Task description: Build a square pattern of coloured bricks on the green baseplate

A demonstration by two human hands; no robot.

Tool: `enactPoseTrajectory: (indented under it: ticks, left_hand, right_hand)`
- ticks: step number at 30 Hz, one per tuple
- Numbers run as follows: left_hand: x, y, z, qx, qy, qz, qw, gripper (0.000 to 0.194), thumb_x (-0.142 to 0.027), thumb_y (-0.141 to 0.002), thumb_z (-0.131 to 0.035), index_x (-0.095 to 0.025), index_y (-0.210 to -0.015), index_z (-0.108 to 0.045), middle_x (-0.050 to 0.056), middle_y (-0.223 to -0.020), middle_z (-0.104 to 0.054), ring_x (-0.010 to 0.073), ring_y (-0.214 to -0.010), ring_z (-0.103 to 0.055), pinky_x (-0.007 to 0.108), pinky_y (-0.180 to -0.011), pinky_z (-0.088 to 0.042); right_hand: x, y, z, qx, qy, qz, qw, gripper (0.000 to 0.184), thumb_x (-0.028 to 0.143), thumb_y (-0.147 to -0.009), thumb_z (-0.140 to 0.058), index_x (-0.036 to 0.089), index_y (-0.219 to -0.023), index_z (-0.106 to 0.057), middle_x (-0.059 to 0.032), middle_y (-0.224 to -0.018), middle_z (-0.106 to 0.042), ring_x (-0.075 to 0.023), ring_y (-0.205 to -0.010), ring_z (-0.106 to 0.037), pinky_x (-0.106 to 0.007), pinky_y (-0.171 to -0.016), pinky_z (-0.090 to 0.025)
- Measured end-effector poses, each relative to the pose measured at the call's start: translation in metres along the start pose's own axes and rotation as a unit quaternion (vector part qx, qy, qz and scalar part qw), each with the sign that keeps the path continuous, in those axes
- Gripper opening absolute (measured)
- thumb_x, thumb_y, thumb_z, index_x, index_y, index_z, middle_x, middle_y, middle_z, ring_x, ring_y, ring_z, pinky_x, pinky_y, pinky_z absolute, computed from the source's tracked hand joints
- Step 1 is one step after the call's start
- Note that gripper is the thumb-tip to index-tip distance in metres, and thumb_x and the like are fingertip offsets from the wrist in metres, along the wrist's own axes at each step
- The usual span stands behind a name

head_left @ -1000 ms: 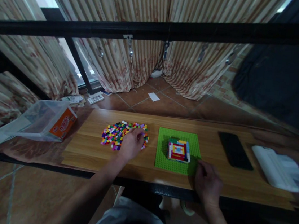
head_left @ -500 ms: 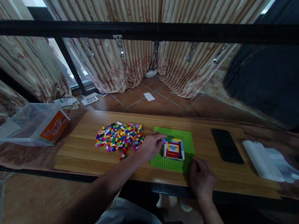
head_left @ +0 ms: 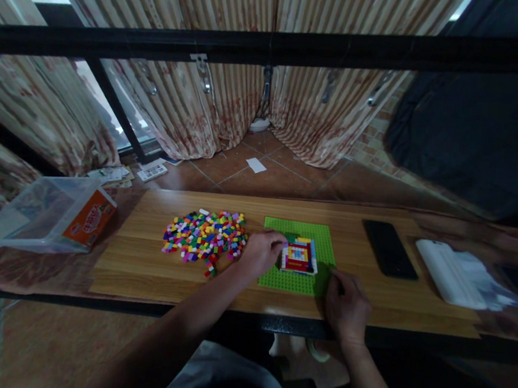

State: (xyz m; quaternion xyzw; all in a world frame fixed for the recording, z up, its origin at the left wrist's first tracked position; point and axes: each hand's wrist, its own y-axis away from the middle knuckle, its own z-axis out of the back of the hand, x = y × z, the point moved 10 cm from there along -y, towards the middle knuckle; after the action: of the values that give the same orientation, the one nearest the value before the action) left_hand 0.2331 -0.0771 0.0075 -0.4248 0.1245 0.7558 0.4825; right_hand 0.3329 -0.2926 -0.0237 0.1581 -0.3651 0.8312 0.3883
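A green studded baseplate (head_left: 292, 284) lies on the wooden board, carrying a square toy-brick build (head_left: 299, 257) with white, red, blue and yellow rings. My left hand (head_left: 258, 254) reaches in from the left, its thumb and fingers pinched at the build's upper left corner. A small purple brick (head_left: 286, 242) shows at those fingertips, partly covered by them. At the baseplate's lower right edge, my right hand (head_left: 348, 305) is closed, thumb and forefinger on the edge. Left of the baseplate spreads a pile of loose toy bricks (head_left: 204, 236) in many colours.
On the wooden board (head_left: 145, 277) a black phone (head_left: 390, 249) lies to the right. Beyond it are a white object (head_left: 447, 274) and clear plastic wrapping. A clear plastic box (head_left: 56, 210) with an orange label lies at the left. A black rail (head_left: 239, 47) crosses in front of curtains.
The whole view has shifted slightly. Both hands keep nearly the same place on the baseplate, the left still pinched at the build's upper left corner.
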Motion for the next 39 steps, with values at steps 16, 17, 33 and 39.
enactPoseTrajectory:
  ticks: [16,17,33,39]
  left_hand:
    - [0.046,0.004,-0.011,-0.08,0.183,0.211,0.957,0.01,-0.018,-0.074,-0.068,-0.018,-0.081,-0.076,0.001,-0.074,-0.074,0.0131,-0.067,-0.067,0.023,-0.065,-0.053]
    - [0.049,0.004,-0.013,-0.083,0.187,0.216,0.955,0.012,-0.017,-0.073,-0.068,-0.017,-0.082,-0.076,0.001,-0.075,-0.074,0.013,-0.067,-0.066,0.023,-0.064,-0.053]
    - [0.047,0.017,-0.004,-0.084,0.156,0.19,0.965,0.024,-0.006,-0.078,-0.057,-0.019,-0.092,-0.072,0.002,-0.09,-0.074,0.015,-0.084,-0.069,0.029,-0.081,-0.055]
    - [0.035,0.027,-0.001,-0.093,0.07,0.081,0.99,0.026,-0.007,-0.083,-0.055,-0.019,-0.102,-0.069,0.004,-0.099,-0.07,0.0154,-0.089,-0.065,0.031,-0.085,-0.054]
  right_hand:
    - [-0.004,0.001,-0.003,0.001,-0.001,-0.001,1.0,0.031,0.033,-0.092,-0.043,0.017,-0.095,-0.07,-0.0107,-0.092,-0.071,-0.0213,-0.083,-0.065,-0.033,-0.073,-0.05]
    - [-0.004,0.001,-0.003,0.001,0.002,0.0,1.0,0.031,0.032,-0.092,-0.043,0.017,-0.095,-0.07,-0.0108,-0.092,-0.071,-0.0213,-0.083,-0.065,-0.033,-0.073,-0.05]
    - [-0.009,-0.002,0.001,0.009,-0.052,-0.039,0.998,0.034,0.038,-0.091,-0.046,0.015,-0.094,-0.07,-0.0124,-0.091,-0.071,-0.0224,-0.083,-0.065,-0.035,-0.076,-0.051]
    - [0.025,-0.026,0.025,0.006,-0.107,-0.017,0.994,0.03,0.04,-0.09,-0.053,0.017,-0.098,-0.071,-0.0095,-0.093,-0.068,-0.0188,-0.076,-0.063,-0.033,-0.069,-0.052]
